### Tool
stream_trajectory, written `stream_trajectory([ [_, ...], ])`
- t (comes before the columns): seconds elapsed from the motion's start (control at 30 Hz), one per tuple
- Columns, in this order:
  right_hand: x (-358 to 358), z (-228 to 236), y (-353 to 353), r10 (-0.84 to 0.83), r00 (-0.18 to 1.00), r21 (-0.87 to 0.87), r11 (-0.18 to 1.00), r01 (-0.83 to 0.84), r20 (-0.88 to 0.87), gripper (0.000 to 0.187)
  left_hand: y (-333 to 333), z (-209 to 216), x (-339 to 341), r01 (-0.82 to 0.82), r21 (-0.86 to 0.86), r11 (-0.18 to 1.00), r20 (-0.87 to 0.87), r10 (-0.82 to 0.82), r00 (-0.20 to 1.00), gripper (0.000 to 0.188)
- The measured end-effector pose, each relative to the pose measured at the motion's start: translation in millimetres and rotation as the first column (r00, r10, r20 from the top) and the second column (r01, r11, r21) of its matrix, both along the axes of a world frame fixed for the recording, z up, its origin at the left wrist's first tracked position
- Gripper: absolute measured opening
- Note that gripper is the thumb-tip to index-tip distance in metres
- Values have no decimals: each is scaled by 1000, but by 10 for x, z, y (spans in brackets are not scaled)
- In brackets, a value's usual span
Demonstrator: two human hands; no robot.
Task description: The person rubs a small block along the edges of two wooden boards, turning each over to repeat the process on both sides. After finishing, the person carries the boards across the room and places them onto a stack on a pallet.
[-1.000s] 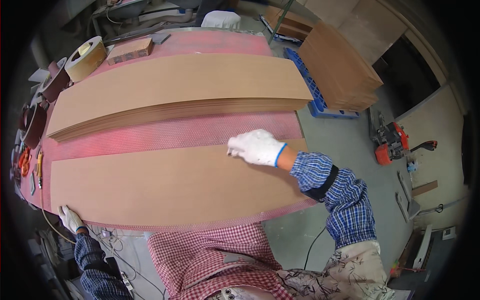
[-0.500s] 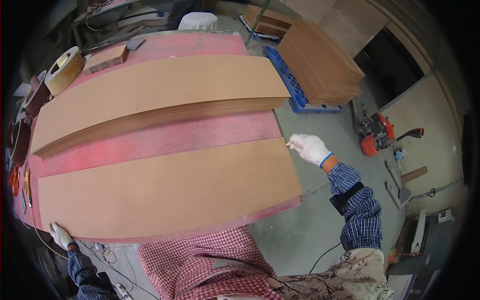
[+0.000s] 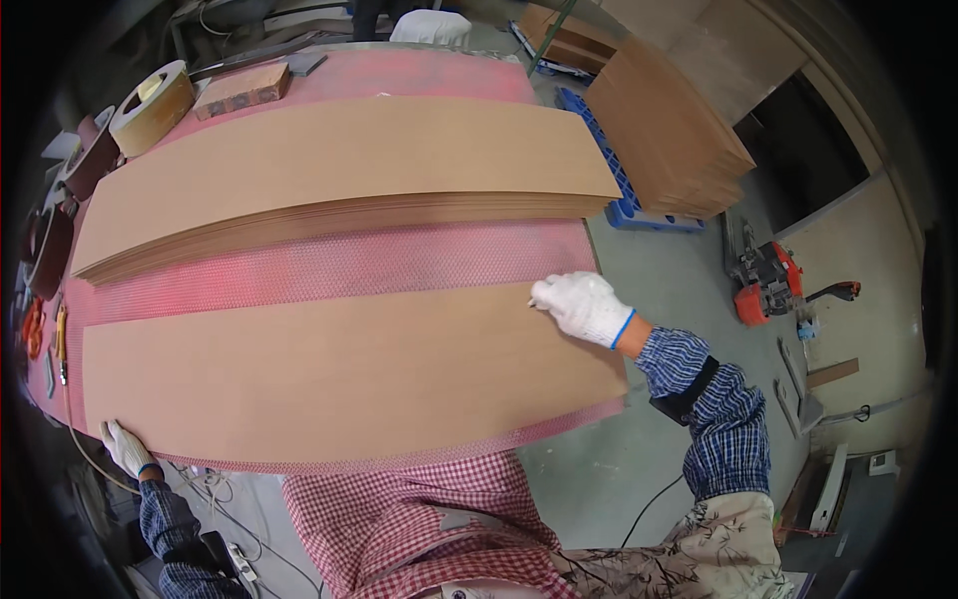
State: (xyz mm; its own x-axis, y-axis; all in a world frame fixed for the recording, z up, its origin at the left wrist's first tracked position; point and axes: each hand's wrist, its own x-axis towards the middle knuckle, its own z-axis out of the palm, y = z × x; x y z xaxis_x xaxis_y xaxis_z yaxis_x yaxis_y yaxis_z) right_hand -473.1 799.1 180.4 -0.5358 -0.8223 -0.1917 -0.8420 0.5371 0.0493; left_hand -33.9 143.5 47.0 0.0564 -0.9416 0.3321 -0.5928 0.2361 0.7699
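"While the left hand point(image 3: 127, 448), in a white knitted glove, lies at the near left corner of the long tan flat panel point(image 3: 329, 374), where is the right hand point(image 3: 584, 309)?"

"Above the panel's right end, close to its far edge. Half a second ago that white glove with the blue cuff was out past the right end, over the grey floor point(image 3: 569, 454); now it is back inside. A second ago it was further left along the same edge."

"And its fingers?"

"Drawn together and curled. I can't tell whether they pinch something small, or whether they touch the panel."

"The left ones?"

"Side by side at the corner, as in both earlier frames; I can't tell whether they clamp the edge."

"Has the panel moved?"

"Not that I can see. It lies along the near edge of the pink-red table point(image 3: 429, 72), on clear bubbled plastic sheeting point(image 3: 439, 250). Toward the far edge, the stack of matching tan panels point(image 3: 349, 150) has kept its place, with the rough-sided brown block point(image 3: 241, 92) behind it, near the far left corner. Only the viewpoint has swung."
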Motion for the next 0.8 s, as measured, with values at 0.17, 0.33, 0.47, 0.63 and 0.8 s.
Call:
stream_trajectory([
  [0.17, 211, -76, -766, 74, 997, -7, 997, -74, 31, 14, -2, 18, 35, 32, -9, 999, -87, -32, 996, 53],
  [0.33, 396, 23, -1200, 53, 996, -5, 999, -53, 72, 14, 153, 63, -147, 41, -8, 999, -102, -42, 994, 50],
  [0.47, 200, 0, -838, 118, 987, -348, 935, -73, 113, 17, 133, 16, -150, -53, -6, 999, -43, 53, 998, 50],
  [0.63, 44, 227, 350, -346, 935, -153, 923, 353, 72, 22, -29, -43, -30, -13, -42, 999, 18, 14, 1000, 54],
  [0.8, 46, 114, 1264, -438, 899, -69, 897, 438, 13, 19, -220, -130, 104, -33, -34, 999, 5, 33, 999, 55],
])
